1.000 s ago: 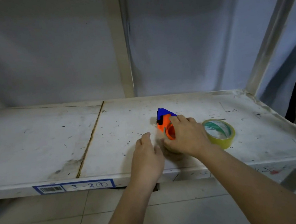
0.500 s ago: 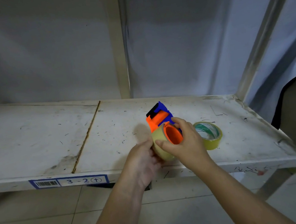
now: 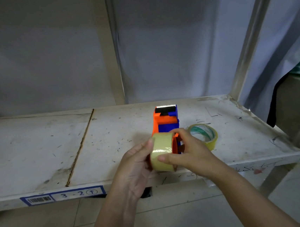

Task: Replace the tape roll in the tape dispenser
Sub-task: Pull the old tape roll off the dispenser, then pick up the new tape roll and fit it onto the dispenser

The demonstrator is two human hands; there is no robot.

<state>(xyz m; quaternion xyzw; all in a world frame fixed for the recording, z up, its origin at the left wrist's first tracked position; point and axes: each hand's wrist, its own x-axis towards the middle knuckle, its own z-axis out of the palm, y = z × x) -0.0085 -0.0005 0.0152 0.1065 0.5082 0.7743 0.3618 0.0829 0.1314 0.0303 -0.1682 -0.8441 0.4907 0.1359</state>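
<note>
An orange and blue tape dispenser (image 3: pixel 166 120) is held above the front of the white shelf (image 3: pixel 39 151), its serrated blade pointing away from me. A yellowish tape roll (image 3: pixel 161 151) sits on its near end. My left hand (image 3: pixel 137 162) cups the roll from the left. My right hand (image 3: pixel 189 151) grips the roll's face with the thumb and the dispenser's right side with the fingers. A second tape roll (image 3: pixel 205 135), thinner with a green and white core, lies flat on the shelf just right of my right hand.
A crack (image 3: pixel 81 147) runs front to back across the shelf on the left. A blue-edged label (image 3: pixel 63 194) reading 3-2 sticks on the front edge. Metal uprights (image 3: pixel 245 45) stand at the back and right. Tiled floor lies below.
The dispenser was lifted off the shelf and turned so its blade points away. My left hand went from resting on the shelf to cupping the roll.
</note>
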